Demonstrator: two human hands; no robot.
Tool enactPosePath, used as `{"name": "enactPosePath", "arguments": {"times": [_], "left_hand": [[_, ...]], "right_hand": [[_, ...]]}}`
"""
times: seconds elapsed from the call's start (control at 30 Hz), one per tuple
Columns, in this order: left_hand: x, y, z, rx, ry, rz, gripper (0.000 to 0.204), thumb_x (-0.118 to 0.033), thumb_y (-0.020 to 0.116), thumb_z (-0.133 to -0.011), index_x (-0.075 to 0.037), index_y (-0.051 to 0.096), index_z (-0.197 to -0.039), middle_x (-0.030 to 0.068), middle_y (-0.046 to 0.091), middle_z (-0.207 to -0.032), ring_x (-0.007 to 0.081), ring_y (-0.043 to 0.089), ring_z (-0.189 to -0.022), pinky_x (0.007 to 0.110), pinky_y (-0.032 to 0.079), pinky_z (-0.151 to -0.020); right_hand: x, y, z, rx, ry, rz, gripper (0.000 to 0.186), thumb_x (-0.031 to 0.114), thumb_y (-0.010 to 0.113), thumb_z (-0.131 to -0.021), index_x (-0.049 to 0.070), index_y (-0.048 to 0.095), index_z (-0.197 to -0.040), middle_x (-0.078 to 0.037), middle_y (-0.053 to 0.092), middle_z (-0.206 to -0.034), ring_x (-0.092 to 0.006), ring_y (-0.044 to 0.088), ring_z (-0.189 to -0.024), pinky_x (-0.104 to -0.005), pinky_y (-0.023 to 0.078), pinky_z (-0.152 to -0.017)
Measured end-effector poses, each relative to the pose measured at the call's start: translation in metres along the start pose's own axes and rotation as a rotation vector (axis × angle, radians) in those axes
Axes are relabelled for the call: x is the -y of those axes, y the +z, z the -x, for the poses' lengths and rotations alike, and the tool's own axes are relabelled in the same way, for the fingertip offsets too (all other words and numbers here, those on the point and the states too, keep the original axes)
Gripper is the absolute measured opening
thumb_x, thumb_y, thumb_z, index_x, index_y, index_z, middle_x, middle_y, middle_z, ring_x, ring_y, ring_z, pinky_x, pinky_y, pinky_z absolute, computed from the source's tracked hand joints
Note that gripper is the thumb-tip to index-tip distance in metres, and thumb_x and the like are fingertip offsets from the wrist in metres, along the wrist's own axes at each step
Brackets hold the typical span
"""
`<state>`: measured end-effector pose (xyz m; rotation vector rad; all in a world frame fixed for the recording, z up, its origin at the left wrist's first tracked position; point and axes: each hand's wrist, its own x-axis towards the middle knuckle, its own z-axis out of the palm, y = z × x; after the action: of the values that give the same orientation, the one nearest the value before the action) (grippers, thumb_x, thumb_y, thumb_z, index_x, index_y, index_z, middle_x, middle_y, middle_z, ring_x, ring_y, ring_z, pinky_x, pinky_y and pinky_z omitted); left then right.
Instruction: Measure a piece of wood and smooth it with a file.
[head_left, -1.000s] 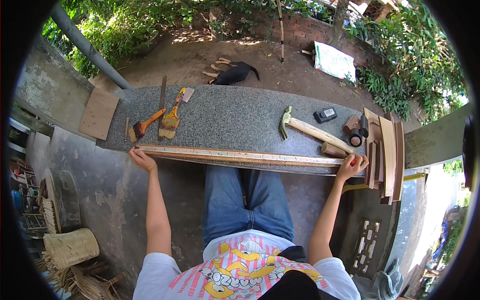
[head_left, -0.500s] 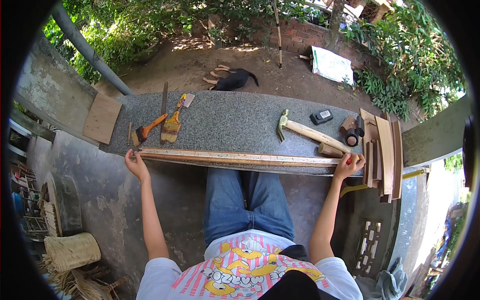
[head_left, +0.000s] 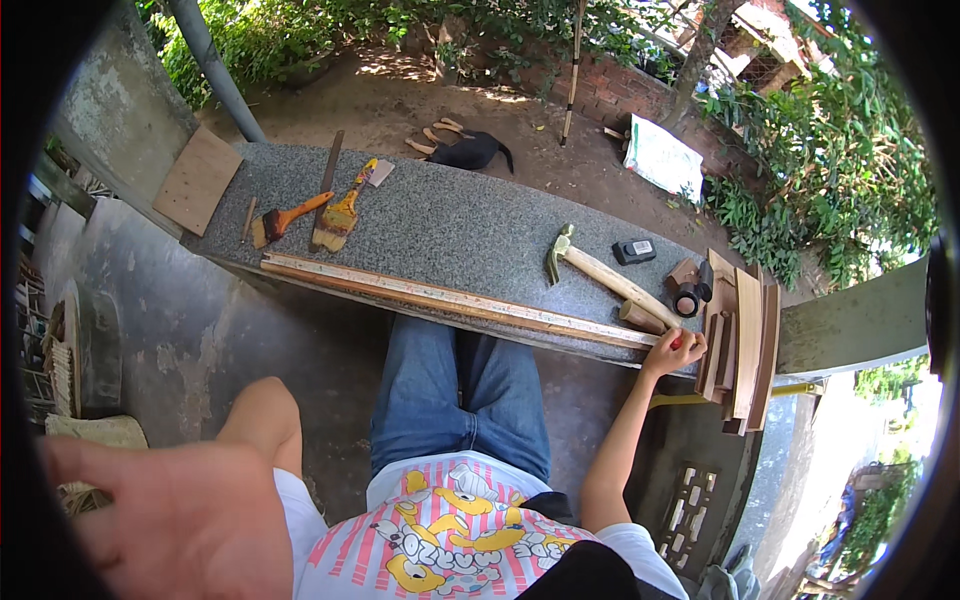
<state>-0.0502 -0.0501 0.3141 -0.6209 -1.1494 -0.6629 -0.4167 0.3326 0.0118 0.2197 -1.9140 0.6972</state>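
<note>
- The white measuring strip (head_left: 450, 298) lies on the table (head_left: 460, 215), along its near edge.
- Its long axis runs left to right, roughly parallel to that edge, 1 end pointing at your right hand (head_left: 667, 358).
- That hand pinches a small red object (head_left: 677, 343) near the table's right end.
- Your left hand (head_left: 190, 520), blurred, is spread, well apart from the table.

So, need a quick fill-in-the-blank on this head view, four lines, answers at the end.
1. The raised hand, blurred and close to the camera, is the person's ____ hand.
2. The small thing showing in the right hand, at the long strip's end, is coloured ____.
3. The hammer has a handle made of ____.
4. The two paintbrushes lie toward the counter's ____ end.

Missing words: left; red; wood; left.
</note>
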Motion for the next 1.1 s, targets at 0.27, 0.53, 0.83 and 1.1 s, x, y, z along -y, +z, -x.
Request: {"name": "enactPosePath", "arguments": {"times": [0.27, 0.53, 0.83, 1.1], "left_hand": [[0.004, 0.019, 0.005, -0.023, -0.058, 0.045, 0.051, -0.049, 0.040, -0.094, -0.008, 0.050, -0.122, 0.0128, 0.036, -0.139, 0.0330, 0.040, -0.126, 0.061, 0.017, -0.110], [0.015, 0.038, -0.011, 0.037, -0.113, 0.089, 0.051, -0.050, 0.039, -0.094, -0.008, 0.050, -0.122, 0.0124, 0.037, -0.138, 0.0329, 0.040, -0.125, 0.061, 0.017, -0.110], [0.006, 0.037, -0.002, -0.013, -0.173, 0.168, 0.051, -0.050, 0.039, -0.094, -0.008, 0.051, -0.122, 0.0120, 0.037, -0.138, 0.0327, 0.040, -0.125, 0.061, 0.018, -0.110], [0.016, 0.053, 0.001, -0.021, -0.228, 0.231, 0.052, -0.051, 0.039, -0.095, -0.009, 0.051, -0.121, 0.0116, 0.038, -0.137, 0.0326, 0.040, -0.125, 0.061, 0.018, -0.110]], "right_hand": [[-0.001, 0.003, 0.003, 0.005, 0.027, -0.024, 0.004, 0.004, 0.059, -0.082, 0.001, 0.062, -0.084, -0.014, 0.049, -0.101, -0.0298, 0.050, -0.091, -0.0416, 0.041, -0.075], [-0.009, 0.000, -0.002, 0.033, 0.030, -0.020, 0.004, 0.006, 0.060, -0.085, 0.002, 0.062, -0.084, -0.015, 0.048, -0.106, -0.0292, 0.050, -0.091, -0.0407, 0.041, -0.071], [-0.003, 0.002, 0.002, 0.011, 0.055, -0.047, 0.005, 0.005, 0.060, -0.083, 0.001, 0.061, -0.081, -0.014, 0.048, -0.101, -0.0296, 0.050, -0.089, -0.0419, 0.040, -0.073], [-0.007, 0.002, 0.003, 0.030, 0.077, -0.023, 0.005, 0.005, 0.060, -0.084, 0.001, 0.062, -0.083, -0.014, 0.049, -0.104, -0.0303, 0.050, -0.094, -0.0427, 0.041, -0.075]]}}
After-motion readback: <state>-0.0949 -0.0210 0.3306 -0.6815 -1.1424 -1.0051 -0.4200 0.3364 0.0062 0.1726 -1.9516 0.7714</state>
